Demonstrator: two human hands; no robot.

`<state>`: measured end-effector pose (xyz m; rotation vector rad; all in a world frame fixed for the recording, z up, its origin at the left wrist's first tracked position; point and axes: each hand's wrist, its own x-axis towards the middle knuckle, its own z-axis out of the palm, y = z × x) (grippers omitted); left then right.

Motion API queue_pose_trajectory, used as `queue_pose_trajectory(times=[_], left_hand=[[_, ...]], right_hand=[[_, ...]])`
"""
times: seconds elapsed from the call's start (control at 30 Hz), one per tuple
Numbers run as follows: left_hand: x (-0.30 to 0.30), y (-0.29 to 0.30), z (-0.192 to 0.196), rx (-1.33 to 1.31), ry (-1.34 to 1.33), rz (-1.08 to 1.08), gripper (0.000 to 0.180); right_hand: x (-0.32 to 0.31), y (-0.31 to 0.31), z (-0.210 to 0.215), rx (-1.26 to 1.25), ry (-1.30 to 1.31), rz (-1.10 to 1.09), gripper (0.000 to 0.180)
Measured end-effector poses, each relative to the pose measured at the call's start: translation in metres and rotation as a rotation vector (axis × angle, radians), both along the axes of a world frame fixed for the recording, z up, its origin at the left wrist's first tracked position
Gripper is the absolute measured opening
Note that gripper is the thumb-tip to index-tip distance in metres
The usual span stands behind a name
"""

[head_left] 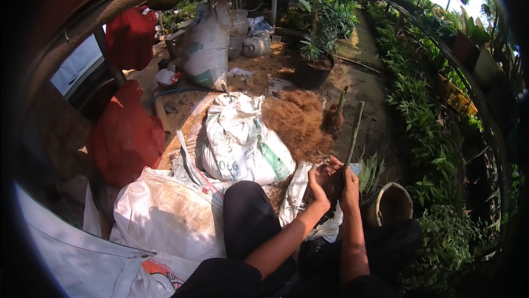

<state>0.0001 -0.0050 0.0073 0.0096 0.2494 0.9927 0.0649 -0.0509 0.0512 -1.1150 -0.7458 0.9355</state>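
In front of my knees I hold a plant cutting between both hands. Its bare green stem (356, 130) rises upright, and a dark brown root ball (332, 186) sits at its base. My left hand (318, 184) cups the ball from the left with curled fingers. My right hand (350, 188) is closed around the lower right side, the thumb lying along the stem. Just beyond stands a similar cutting with a brown wrapped ball (333, 120). A loose heap of brown coir fibre (297, 121) lies on the ground to its left.
A tied white sack (242, 152) stands left of the fibre, with a flat soiled sack (171, 210) nearer. A potted shrub (314, 72) and a tall sack (206, 44) stand farther off. An open pot (394, 204) is on my right, beside a row of leafy plants (424, 132).
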Motion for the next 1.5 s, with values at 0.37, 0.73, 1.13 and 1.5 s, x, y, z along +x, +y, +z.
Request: queue_pose_trajectory(times=[0.37, 0.73, 1.13, 1.5], left_hand=[[-0.020, 0.013, 0.015, -0.171, 0.004, 0.130, 0.057], [-0.037, 0.006, 0.052, -0.213, -0.088, 0.079, 0.061], [-0.031, 0.009, 0.016, -0.141, -0.202, -0.170, 0.062], [-0.011, -0.003, 0.004, -0.178, -0.062, -0.129, 0.074]], right_hand=[[-0.024, 0.024, 0.012, -0.138, -0.004, -0.093, 0.033], [-0.031, 0.022, 0.032, -0.175, -0.077, -0.107, 0.037], [-0.028, 0.009, 0.034, -0.068, -0.203, 0.097, 0.033], [-0.014, 0.000, 0.021, -0.197, -0.298, -0.069, 0.036]])
